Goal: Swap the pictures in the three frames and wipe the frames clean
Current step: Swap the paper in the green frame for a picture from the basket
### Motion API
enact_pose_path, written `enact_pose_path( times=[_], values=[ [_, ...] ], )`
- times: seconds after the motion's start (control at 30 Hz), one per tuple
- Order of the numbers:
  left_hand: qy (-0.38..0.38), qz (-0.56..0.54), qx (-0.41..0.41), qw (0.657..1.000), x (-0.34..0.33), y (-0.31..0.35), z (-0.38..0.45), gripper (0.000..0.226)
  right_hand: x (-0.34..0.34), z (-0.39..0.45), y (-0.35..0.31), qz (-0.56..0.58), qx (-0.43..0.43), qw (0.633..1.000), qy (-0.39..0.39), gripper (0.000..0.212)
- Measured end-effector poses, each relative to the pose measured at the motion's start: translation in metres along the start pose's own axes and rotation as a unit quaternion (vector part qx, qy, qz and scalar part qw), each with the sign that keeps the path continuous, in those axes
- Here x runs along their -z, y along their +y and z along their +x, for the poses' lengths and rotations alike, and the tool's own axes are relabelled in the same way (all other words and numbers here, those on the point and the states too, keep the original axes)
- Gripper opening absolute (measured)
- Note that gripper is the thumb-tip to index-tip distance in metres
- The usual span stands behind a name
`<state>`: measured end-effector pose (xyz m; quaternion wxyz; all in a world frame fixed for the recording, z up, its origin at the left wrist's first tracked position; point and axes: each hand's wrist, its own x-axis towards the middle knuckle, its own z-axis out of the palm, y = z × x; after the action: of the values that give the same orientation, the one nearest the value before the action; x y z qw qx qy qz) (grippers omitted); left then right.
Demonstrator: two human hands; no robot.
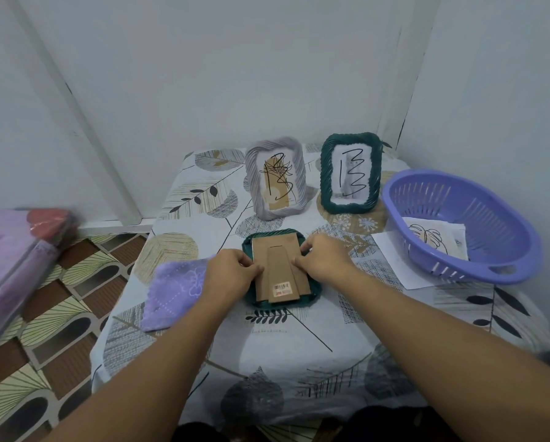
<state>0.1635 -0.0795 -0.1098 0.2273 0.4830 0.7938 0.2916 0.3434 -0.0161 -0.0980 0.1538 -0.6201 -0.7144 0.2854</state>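
A dark green frame [312,293] lies face down in the middle of the table, its brown cardboard back [281,266] with the fold-out stand facing up. My left hand [232,274] pinches the left edge of the cardboard back. My right hand [323,261] pinches its right edge. Behind them stand two upright frames: a lilac-grey one [277,178] and a dark green one [350,173], each showing a picture with black marker lines. A purple cloth [175,291] lies left of the flat frame, partly under my left wrist.
A purple plastic basket [465,224] at the right holds several loose pictures [433,239] and sits on a white sheet [395,256]. The table wears a leaf-patterned cloth [267,346]. Walls close in behind and right. A purple bundle [15,250] lies at the left.
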Motion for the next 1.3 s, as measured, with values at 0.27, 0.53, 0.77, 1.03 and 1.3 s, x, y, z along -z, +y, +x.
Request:
enact_pose_path(
  times=[0.27, 0.53, 0.77, 1.03, 1.3],
  values=[
    [-0.001, 0.001, -0.006, 1.0, -0.001, -0.003, -0.001, 0.02, -0.002, 0.004, 0.002, 0.005, -0.001, 1.0, 0.003, 0.023],
    [-0.012, -0.011, 0.001, 1.0, 0.0, -0.002, 0.001, 0.025, -0.004, 0.001, 0.003, 0.02, -0.001, 1.0, 0.009, 0.025],
    [-0.028, -0.018, 0.014, 0.999, 0.002, -0.002, 0.002, 0.033, 0.001, 0.0, 0.004, 0.04, -0.007, 0.999, -0.024, 0.037],
    [-0.029, -0.013, 0.013, 0.999, 0.002, -0.002, 0.007, 0.022, 0.009, 0.002, 0.001, 0.054, -0.006, 0.997, -0.054, 0.05],
    [-0.025, 0.009, 0.015, 1.0, 0.0, 0.004, 0.013, 0.029, 0.013, 0.006, -0.002, 0.049, -0.027, 0.996, -0.073, 0.059]
  ],
)
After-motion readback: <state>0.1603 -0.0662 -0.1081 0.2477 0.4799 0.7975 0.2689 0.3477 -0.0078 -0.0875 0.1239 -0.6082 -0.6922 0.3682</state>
